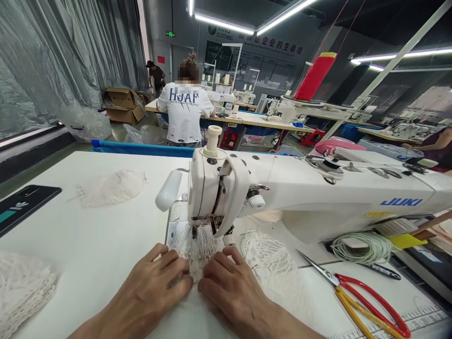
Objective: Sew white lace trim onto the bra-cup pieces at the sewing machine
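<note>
A piece of white lace fabric [197,242] lies under the presser foot of the white sewing machine [339,183]. My left hand [157,280] grips the lace's near left edge, its fingers curled and thumb pressed in. On the near right edge, my right hand [233,282] pinches the same lace with bent fingers. Both thumbs almost meet in front of the needle area. Fingertips and the gripped edge are partly hidden. Another lace piece [270,254] lies just right of my right hand, under the machine arm.
Scissors [335,280] with red and yellow handles lie at right, near a coil of pale cord [360,247] and a pen [384,271]. A phone [28,202] and more lace [24,292] rest at left. Ahead, a person in a white shirt [185,113] sits at another table.
</note>
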`<state>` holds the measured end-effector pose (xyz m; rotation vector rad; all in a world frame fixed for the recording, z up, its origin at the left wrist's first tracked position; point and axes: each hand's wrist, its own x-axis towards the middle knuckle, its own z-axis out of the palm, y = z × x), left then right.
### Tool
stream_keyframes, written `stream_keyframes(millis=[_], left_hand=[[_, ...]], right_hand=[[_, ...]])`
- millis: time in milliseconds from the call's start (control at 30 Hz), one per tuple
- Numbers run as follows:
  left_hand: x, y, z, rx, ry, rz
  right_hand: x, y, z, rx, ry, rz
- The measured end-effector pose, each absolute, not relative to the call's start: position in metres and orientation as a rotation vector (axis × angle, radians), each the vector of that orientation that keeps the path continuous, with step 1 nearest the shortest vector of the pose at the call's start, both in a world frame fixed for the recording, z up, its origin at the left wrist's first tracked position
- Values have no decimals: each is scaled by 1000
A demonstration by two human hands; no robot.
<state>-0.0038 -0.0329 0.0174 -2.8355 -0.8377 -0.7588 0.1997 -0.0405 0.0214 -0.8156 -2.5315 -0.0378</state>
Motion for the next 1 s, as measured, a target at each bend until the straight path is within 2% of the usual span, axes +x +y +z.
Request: stream_keyframes(millis=[200, 500, 733, 1000], left_hand=[[-6, -35, 13, -2855, -908, -822], [-2, -36, 12, -2872, -767, -982], [-2, -38, 6, -2844, -796, -788], [0, -37, 5, -2836, -825, -795]], right_hand=[[202, -41, 22, -792, -2555, -28], [201, -44, 21, -778, -2537, -50], [201, -43, 22, -745, -2555, -27], [200, -42, 19, -698, -2568, -36]])
